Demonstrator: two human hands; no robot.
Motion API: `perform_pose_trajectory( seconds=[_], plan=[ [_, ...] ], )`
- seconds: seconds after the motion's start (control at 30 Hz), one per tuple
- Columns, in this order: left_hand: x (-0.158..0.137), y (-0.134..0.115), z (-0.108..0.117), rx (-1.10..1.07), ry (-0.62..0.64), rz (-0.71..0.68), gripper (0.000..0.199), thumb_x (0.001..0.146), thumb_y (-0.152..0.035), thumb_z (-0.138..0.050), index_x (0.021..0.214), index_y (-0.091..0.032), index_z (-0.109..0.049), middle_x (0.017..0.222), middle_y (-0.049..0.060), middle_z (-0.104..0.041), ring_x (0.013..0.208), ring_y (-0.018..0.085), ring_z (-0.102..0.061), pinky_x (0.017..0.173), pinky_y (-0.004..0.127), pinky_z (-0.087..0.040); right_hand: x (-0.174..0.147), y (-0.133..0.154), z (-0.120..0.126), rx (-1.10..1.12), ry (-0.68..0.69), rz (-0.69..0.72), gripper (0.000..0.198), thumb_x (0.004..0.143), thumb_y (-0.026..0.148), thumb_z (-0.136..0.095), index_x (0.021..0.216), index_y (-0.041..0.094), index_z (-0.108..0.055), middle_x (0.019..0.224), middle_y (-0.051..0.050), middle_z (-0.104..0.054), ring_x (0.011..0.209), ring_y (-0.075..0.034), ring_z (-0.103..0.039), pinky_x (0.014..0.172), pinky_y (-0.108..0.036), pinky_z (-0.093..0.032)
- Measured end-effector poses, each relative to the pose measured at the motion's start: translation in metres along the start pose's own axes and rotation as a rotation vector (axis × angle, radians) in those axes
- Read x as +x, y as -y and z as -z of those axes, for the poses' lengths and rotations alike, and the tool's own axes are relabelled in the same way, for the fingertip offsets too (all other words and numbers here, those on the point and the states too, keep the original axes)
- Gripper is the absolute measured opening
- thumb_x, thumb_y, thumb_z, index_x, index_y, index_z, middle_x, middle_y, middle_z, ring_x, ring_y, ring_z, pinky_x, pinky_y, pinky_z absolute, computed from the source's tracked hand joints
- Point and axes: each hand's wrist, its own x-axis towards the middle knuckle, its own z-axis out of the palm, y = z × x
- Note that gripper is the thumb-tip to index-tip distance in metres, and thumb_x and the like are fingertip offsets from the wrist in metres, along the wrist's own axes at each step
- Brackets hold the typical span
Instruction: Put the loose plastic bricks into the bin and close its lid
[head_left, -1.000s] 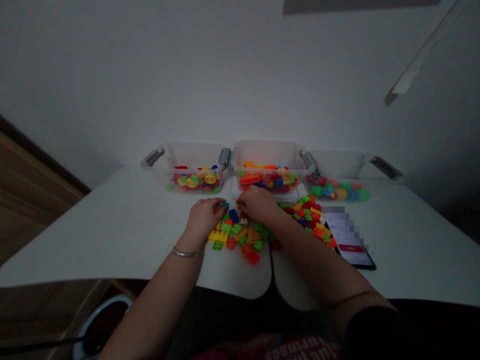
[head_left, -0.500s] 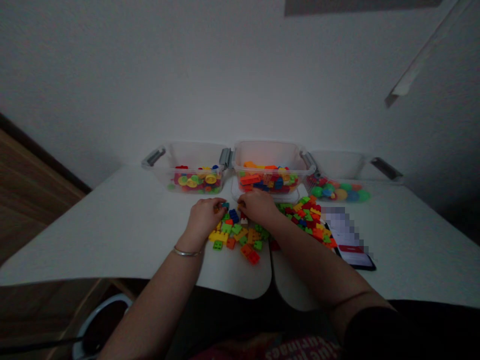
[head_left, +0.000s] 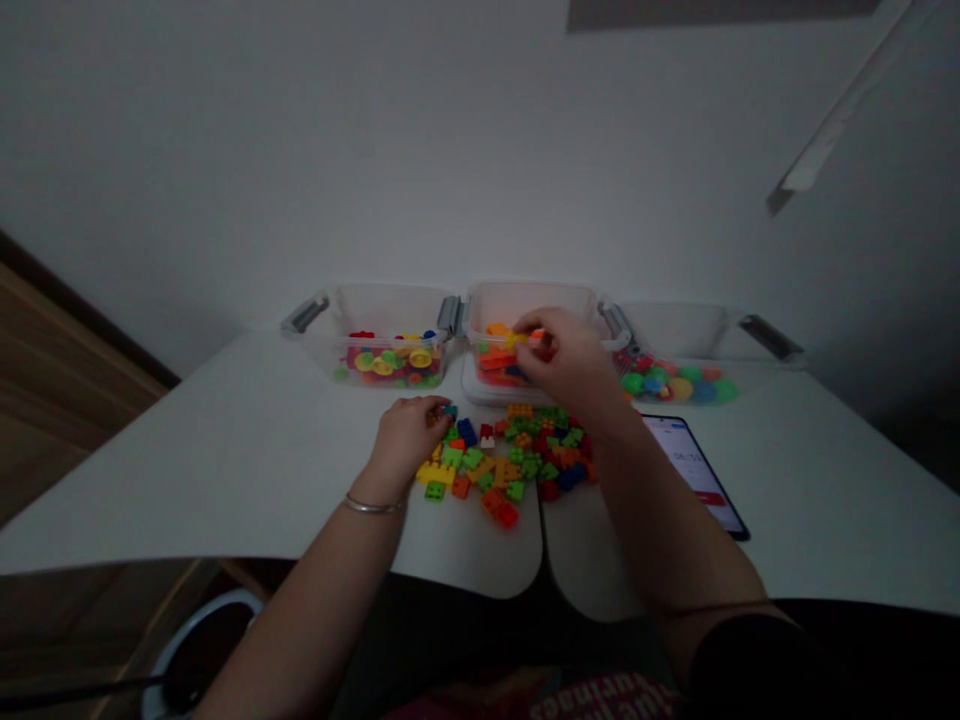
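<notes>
My left hand (head_left: 409,438) rests at the left edge of the brick pile, its fingers curled and pinched on a small teal toy brick (head_left: 450,411). A bit of orange shows beneath those fingers. Over the front rim of the middle clear bin (head_left: 540,290), my right hand (head_left: 566,368) holds a yellow toy brick (head_left: 516,339) between thumb and fingertips. Loose bricks in several colours lie between my arms, among them a dark blue brick (head_left: 466,431), a yellow brick (head_left: 435,473) and an orange-red one (head_left: 501,508). My right forearm covers part of the pile.
A left clear bin (head_left: 315,350) holds mixed coloured pieces. On the right, another clear bin (head_left: 675,325) stands by round coloured pieces (head_left: 681,388). A phone (head_left: 701,480) lies right of my forearm. Two white tabletops meet at a gap (head_left: 543,540).
My right hand has risen from the pile to the middle bin, carrying the yellow brick away and to the right. My left hand has stayed in place.
</notes>
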Motion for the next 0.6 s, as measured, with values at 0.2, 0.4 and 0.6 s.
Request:
perform_pose_trajectory(
  seconds=[0.2, 0.4, 0.6],
  plan=[
    [0.001, 0.002, -0.003, -0.003, -0.033, -0.009, 0.032, 0.088, -0.031, -0.060, 0.117, -0.022, -0.073, 0.105, 0.007, -0.078, 0.101, 0.027, -0.067, 0.089, 0.036, -0.051, 0.006, -0.040, 0.035, -0.182, -0.261, -0.195, 0.020, 0.087, 0.030, -0.053, 0.099, 0.021, -0.066, 0.099, -0.005, -0.071, 0.073, -0.017, -0.058, 0.075, -0.034, -0.048],
    [0.002, 0.000, -0.003, 0.023, -0.028, -0.013, 0.033, 0.088, -0.032, -0.060, 0.117, -0.023, -0.073, 0.106, 0.006, -0.078, 0.102, 0.028, -0.067, 0.090, 0.037, -0.051, 0.003, -0.063, 0.040, -0.377, -0.092, -0.371, 0.024, 0.086, 0.033, -0.056, 0.098, 0.022, -0.074, 0.093, -0.008, -0.076, 0.082, -0.024, -0.065, 0.084, -0.042, -0.046],
    [0.003, 0.001, -0.004, 0.016, -0.034, 0.005, 0.029, 0.087, -0.033, -0.062, 0.113, -0.023, -0.074, 0.100, 0.006, -0.078, 0.100, 0.027, -0.068, 0.088, 0.036, -0.051, 0.003, -0.064, 0.034, -0.511, 0.076, -0.434, 0.030, 0.089, 0.035, -0.052, 0.095, 0.020, -0.076, 0.088, -0.010, -0.077, 0.091, -0.030, -0.067, 0.097, -0.053, -0.039]
  ],
)
